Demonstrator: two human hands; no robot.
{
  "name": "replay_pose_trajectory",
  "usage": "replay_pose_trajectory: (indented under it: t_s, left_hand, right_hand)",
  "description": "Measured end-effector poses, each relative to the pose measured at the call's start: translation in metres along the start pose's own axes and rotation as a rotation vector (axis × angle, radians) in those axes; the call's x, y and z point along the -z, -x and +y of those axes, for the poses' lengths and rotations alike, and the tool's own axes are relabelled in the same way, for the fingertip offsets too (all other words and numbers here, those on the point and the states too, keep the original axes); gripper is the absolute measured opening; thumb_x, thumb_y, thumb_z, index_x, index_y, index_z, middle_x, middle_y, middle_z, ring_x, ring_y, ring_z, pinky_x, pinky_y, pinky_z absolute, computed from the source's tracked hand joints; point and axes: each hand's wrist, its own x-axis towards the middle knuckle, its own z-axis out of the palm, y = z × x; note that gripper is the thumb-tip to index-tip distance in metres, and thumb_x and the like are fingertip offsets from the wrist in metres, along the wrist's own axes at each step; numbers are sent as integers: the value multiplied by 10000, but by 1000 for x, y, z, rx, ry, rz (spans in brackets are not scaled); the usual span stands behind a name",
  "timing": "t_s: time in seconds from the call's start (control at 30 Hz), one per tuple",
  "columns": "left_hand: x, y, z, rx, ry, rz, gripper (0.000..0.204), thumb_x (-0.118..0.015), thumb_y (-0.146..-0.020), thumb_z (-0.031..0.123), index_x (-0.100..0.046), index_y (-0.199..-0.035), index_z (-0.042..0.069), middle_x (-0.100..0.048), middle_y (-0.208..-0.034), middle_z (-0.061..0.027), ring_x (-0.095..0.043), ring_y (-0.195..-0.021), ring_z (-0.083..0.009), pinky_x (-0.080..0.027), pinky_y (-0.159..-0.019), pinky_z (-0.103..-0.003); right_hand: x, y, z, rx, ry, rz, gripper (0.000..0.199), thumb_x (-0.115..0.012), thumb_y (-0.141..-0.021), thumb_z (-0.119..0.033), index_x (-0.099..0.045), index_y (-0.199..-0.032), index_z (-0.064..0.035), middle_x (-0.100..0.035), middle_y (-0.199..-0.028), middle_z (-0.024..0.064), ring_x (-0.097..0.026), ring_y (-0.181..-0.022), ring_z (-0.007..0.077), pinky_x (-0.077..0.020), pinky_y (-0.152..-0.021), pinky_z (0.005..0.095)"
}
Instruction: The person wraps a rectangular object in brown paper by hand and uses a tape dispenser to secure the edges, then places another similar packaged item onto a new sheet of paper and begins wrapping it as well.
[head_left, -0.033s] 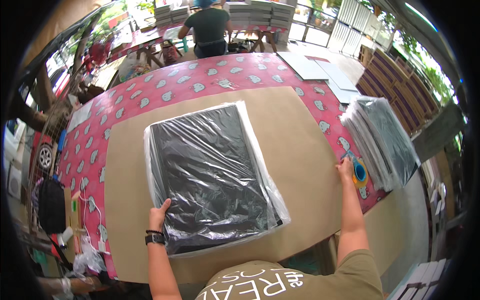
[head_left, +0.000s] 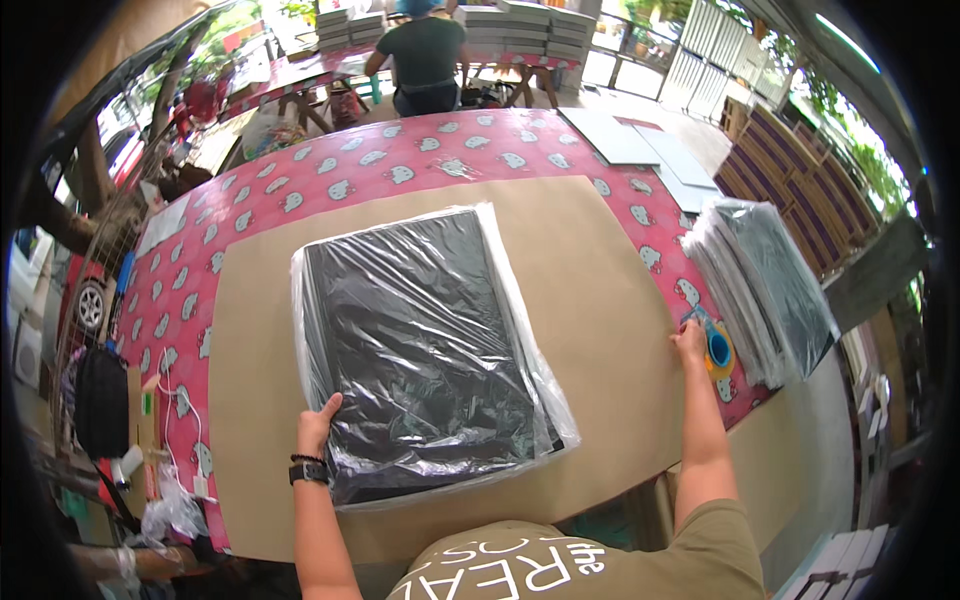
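A stack of flat black sheets in clear plastic (head_left: 420,350) lies on a large sheet of brown paper (head_left: 600,300). My left hand (head_left: 316,425) is at the stack's lower left edge, its thumb over the plastic and its other fingers mostly hidden. Off the right edge of the paper, my right hand (head_left: 689,341) is closed on the front end of a blue tape dispenser (head_left: 718,350) with a yellow-orange roll. The dispenser rests on the pink patterned tablecloth (head_left: 330,190).
Another stack of plastic-wrapped sheets (head_left: 765,290) stands right of the dispenser. Pale boards (head_left: 610,137) lie at the far right corner, with brown cartons (head_left: 790,180) beyond. A white cable (head_left: 170,420) and a black bag (head_left: 102,405) are at left. A person (head_left: 424,65) works at a far table.
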Motion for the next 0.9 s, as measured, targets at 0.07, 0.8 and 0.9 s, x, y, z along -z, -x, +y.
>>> replay_pose_trajectory:
  t_s: [0.07, 0.8, 0.9]
  left_hand:
    - [7, -12, -23, -11, -4, 88, 884, -653, -591, 707, -587, -725, -164, -603, -661, -168, -552, -659, -202, -448, -630, -389]
    - [-1, -4, -1, -36, 35, -26, 912, -624, -565, 745, -622, -815, -132, -635, -846, -263, -626, -836, -347, -461, -735, -411]
    - [-1, 1, 2, -53, 8, -32, 915, -617, -558, 756, -626, -807, -125, -631, -855, -271, -624, -843, -356, -464, -734, -416]
  right_hand:
    - [-10, 1, -20, 31, 24, 90, 442, -809, -582, -228, -591, -907, -21, -603, -990, 164, -584, -914, 324, -471, -777, 398]
    - [113, 72, -110, 404, 517, 203, 154, -533, -792, -70, -610, -925, -66, -651, -799, 164, -640, -790, 335, -526, -685, 410]
    - [118, 71, -111, 590, 519, 406, 153, -477, -809, -66, -612, -879, -44, -646, -774, 182, -642, -775, 339, -528, -662, 420]
